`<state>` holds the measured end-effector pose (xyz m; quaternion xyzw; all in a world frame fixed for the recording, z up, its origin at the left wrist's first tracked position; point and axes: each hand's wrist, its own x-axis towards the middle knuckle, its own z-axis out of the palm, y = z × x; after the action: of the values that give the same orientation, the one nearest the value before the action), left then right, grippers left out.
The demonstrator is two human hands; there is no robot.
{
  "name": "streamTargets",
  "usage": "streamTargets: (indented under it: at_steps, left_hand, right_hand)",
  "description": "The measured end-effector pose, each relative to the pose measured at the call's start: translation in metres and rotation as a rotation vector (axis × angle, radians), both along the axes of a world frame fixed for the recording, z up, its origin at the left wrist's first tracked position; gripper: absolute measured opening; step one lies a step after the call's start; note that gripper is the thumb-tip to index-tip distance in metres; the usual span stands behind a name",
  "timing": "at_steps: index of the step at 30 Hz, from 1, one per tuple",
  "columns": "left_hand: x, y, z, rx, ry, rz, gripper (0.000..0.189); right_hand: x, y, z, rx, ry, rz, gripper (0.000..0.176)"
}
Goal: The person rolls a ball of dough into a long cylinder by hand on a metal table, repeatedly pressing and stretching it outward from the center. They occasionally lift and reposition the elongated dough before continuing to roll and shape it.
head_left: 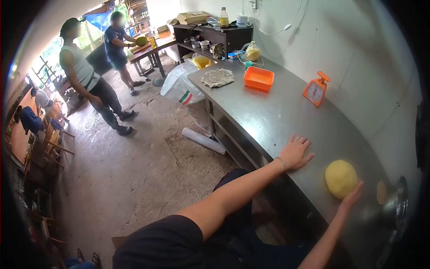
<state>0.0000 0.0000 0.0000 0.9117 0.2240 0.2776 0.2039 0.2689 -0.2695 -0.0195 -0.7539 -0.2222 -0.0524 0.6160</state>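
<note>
My left hand lies flat on the steel table, fingers spread, holding nothing. A smooth yellow ball of dough sits on the table to its right. Against the near right side of the dough rests my right hand, its fingers stretched along the surface rather than wrapped round it. Part of that hand's fingers is hard to make out. Close by on the right edge stands a shiny metal bowl, partly lost in the dark lens border.
Farther along the table are an orange kitchen scale, an orange plastic tray, a folded cloth and a bag of yellow stuff. A white roll lies on the floor. Several people are at the left; one person stands nearest.
</note>
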Motion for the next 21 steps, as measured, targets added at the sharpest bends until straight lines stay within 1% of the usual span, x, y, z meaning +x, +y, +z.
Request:
streamTargets:
  at_steps: [2, 3, 8, 21]
  left_hand:
    - [-0.001, 0.000, -0.001, 0.010, -0.015, -0.004, 0.062]
    - [-0.008, -0.002, -0.006, 0.006, 0.007, -0.005, 0.061]
    - [-0.009, -0.001, -0.001, 0.010, 0.013, -0.009, 0.060]
    - [-0.009, -0.001, 0.004, 0.006, 0.039, -0.016, 0.059]
  right_hand:
    - [-0.005, 0.000, 0.004, 0.004, 0.002, 0.016, 0.076]
    - [-0.014, -0.002, -0.005, 0.000, 0.021, 0.002, 0.076]
    - [-0.012, 0.002, -0.003, 0.018, 0.028, -0.023, 0.076]
    - [-0.011, 0.003, 0.000, 0.038, 0.016, -0.001, 0.077]
